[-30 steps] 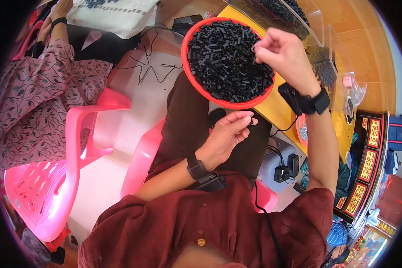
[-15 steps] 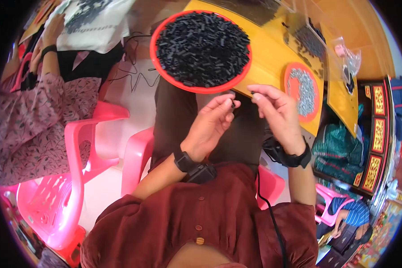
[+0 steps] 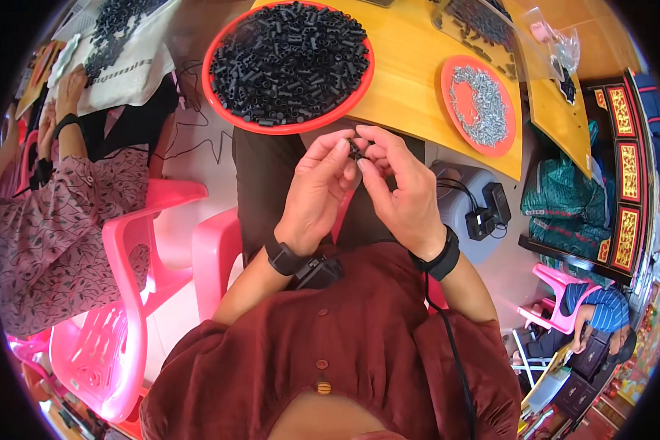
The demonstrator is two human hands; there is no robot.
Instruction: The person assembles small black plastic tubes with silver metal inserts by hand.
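Note:
My left hand (image 3: 315, 189) and my right hand (image 3: 402, 192) meet in front of my lap, fingertips almost touching. Both pinch at a small black plastic piece (image 3: 355, 149), which the fingers partly cover; where one part ends and another starts cannot be made out. Just beyond them, a red basin (image 3: 271, 130) is heaped with short black plastic tubes (image 3: 293, 64). To the right on the table lies an orange-red plate (image 3: 463, 97) of small silver screws (image 3: 489, 110).
The yellow table (image 3: 403, 44) has a clear plastic bin of dark parts (image 3: 480, 22) at its far right. At left, a co-worker sits by a cloth (image 3: 136, 77) with black pieces. A pink chair (image 3: 125, 242) stands beside me. Chargers with cables (image 3: 486, 213) rest on a grey box.
My hands, apart before with a small dark piece in each, have come together. The view has shifted, so the basin and plate sit further left and higher.

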